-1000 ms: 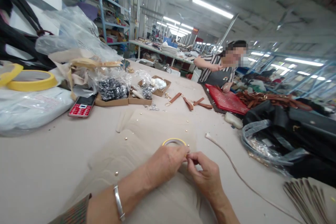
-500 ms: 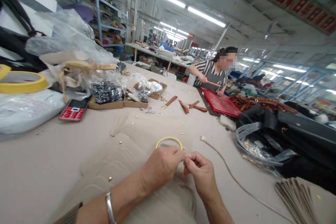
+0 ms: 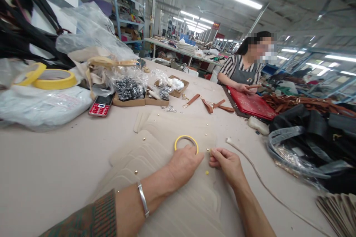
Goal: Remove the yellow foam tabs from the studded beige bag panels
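My left hand [image 3: 187, 163] is closed around a roll of yellow tape [image 3: 186, 137], whose upper rim shows above the fingers. To its right, my right hand [image 3: 226, 163] pinches a tiny yellow bit of tape [image 3: 211, 151] between thumb and fingertip. Both hands hover over beige panels [image 3: 167, 189], overlapped in a fan and dotted with small gold studs [image 3: 144, 139]. A small yellow scrap of tape [image 3: 207, 173] sits on the top panel between the hands. The lower part of the roll is hidden by my left hand.
Beyond the panels lie brown straps [image 3: 206, 105] and small cardboard boxes [image 3: 129, 101] of wrapped hardware. A phone [image 3: 101, 106] lies left. Rightward are a cord [image 3: 258, 172], black bags [image 3: 308, 148] and a co-worker [image 3: 241, 68] at a red pad [image 3: 250, 103].
My hands have drawn apart, and the yellow scrap on the panel now shows between them. The view has swung, so everything sits further right. The co-worker's hands have changed position over the red pad.
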Demonstrator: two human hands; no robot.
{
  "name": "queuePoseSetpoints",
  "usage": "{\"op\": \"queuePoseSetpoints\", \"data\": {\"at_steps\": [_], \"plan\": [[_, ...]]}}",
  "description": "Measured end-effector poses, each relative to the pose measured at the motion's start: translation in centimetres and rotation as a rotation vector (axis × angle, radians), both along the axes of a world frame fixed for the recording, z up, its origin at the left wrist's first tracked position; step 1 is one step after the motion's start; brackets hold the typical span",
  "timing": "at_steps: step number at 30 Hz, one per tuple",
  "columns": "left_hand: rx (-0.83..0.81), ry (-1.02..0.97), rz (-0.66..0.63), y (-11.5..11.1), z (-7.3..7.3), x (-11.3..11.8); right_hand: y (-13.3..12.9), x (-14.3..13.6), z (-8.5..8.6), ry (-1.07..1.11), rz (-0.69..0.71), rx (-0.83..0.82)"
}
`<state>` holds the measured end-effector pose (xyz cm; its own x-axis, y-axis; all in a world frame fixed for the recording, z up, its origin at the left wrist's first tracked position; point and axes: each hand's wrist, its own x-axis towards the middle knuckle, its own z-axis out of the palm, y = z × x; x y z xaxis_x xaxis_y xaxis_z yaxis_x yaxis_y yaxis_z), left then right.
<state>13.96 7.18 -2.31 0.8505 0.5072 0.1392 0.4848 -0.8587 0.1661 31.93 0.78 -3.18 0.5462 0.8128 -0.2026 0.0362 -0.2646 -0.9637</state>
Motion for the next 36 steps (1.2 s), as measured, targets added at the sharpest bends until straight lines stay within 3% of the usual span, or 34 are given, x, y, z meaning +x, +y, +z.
{"op": "queuePoseSetpoints", "data": {"at_steps": [5,15,20,25,36], "plan": [[-0.029,0.014,-0.006,-0.2,0.2,0.2,0.4,-0.4,-0.6,-0.206,0.051,-0.015],[-0.066,0.004,-0.018,-0.3,0.2,0.3,1.5,-0.8,-0.4,-0.608,0.116,-0.094],[-0.072,0.016,-0.011,-0.1,0.2,0.3,1.5,-0.3,-1.2,-0.451,0.06,-0.137],[-0.089,0.033,-0.017,0.1,0.6,0.2,0.3,0.2,-1.3,-0.177,-0.026,-0.005],[-0.091,0.012,-0.005,0.3,0.5,0.0,1.6,-0.8,-0.8,-0.892,0.12,-0.112]]}}
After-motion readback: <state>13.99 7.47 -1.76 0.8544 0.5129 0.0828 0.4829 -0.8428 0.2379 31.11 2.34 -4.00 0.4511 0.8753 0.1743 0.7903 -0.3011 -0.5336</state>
